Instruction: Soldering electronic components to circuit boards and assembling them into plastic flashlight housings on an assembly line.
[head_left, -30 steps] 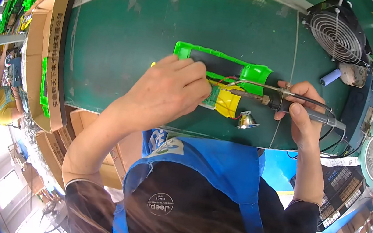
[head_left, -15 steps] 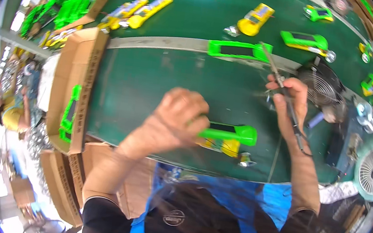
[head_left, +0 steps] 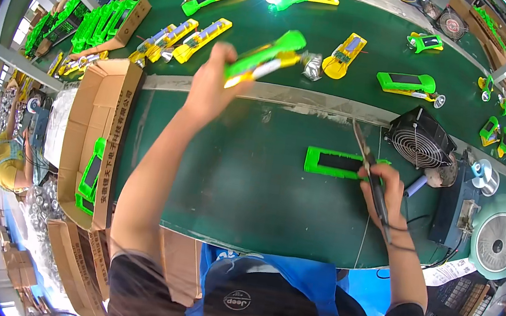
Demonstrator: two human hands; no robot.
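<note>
My left hand (head_left: pixel 212 85) is closed around a green and yellow solar lamp (head_left: pixel 266 60), lifted over the metal strip toward the far belt. A clear, shiny bulb head (head_left: pixel 312 67) shows at its right end. In my right hand (head_left: pixel 386 191) is a soldering iron (head_left: pixel 373 174), gripped like a pen with the tip pointing up and away. Just left of those fingers, a green casing with a dark solar panel (head_left: pixel 337 162) lies on the green work surface (head_left: pixel 249 189). The fingers overlap its right end; whether they touch it I cannot tell.
Several yellow and green lamps (head_left: pixel 406 82) lie on the far belt. A cardboard box (head_left: pixel 100 80) with green casings stands left. On the right are a black fan (head_left: pixel 421 139), a blue-grey soldering station (head_left: pixel 451 209), a solder spool (head_left: pixel 486 176) and a pale green fan (head_left: pixel 497 244).
My left hand has carried the lamp from the near work surface up toward the far belt. The green casing has come from the metal strip nearer to me, beside my right hand.
</note>
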